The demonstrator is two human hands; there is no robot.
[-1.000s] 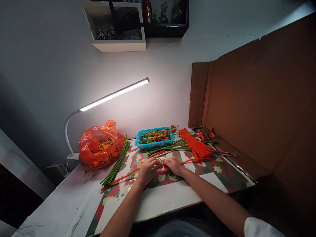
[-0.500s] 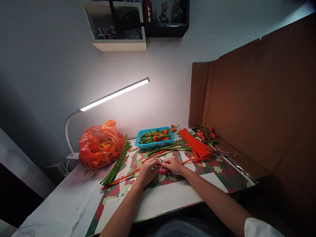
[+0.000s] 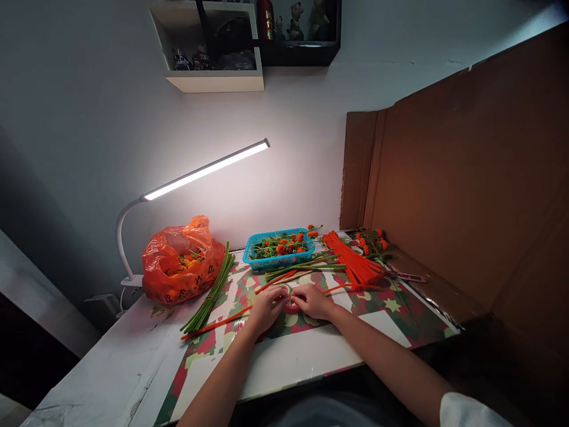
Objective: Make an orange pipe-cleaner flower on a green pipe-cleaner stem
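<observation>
My left hand (image 3: 265,308) and my right hand (image 3: 315,300) meet over the patterned mat (image 3: 382,308) at the middle of the table. Between their pinched fingertips sits a small red coil of pipe cleaner (image 3: 291,307). Both hands have their fingers closed round it. A long orange pipe cleaner (image 3: 217,324) trails from under my left hand to the left. A second orange strand (image 3: 344,288) runs right from my right hand.
An orange plastic bag (image 3: 180,261) sits at the back left beside a bundle of green stems (image 3: 212,290). A blue basket (image 3: 279,248) holds small orange flowers. An orange pipe cleaner bundle (image 3: 353,261), a lamp (image 3: 200,173) and a cardboard wall (image 3: 466,190) stand nearby.
Both hands have shifted slightly toward each other and turned a little on the red coil. Nothing else has moved.
</observation>
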